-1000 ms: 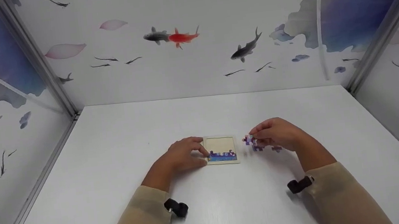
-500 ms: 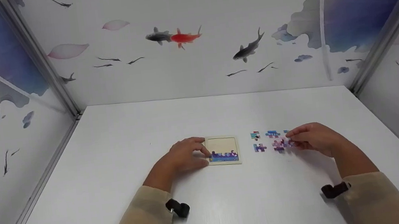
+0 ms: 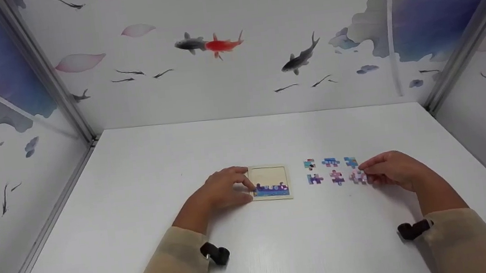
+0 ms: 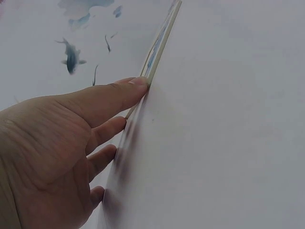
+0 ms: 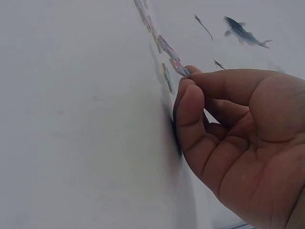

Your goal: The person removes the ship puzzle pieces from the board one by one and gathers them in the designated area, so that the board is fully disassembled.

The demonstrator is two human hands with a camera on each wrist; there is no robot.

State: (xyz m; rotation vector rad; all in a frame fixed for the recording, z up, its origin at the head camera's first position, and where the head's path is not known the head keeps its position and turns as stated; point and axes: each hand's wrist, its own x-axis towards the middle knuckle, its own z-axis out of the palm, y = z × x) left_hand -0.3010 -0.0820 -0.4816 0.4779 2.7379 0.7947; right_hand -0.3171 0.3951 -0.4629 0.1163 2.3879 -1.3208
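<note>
A square wooden jigsaw tray (image 3: 269, 175) lies flat on the table, its lower part filled with blue and purple pieces and its upper part bare wood. My left hand (image 3: 228, 186) holds the tray's left side; in the left wrist view the thumb (image 4: 133, 88) lies against its edge. To the right of the tray, my right hand (image 3: 393, 169) pinches a pink and purple jigsaw piece (image 3: 358, 177) between thumb and fingertips. That piece (image 5: 178, 68) looks tilted up off the table in the right wrist view.
Several loose jigsaw pieces lie in two rows between tray and right hand, among them a blue piece (image 3: 331, 162), an orange-blue piece (image 3: 350, 161) and a purple piece (image 3: 315, 179). Fish-painted walls (image 3: 229, 92) enclose the white table (image 3: 283, 246) at the back and sides.
My right hand has moved right, away from the tray, to the right end of the loose pieces, uncovering them. The left hand stays at the tray.
</note>
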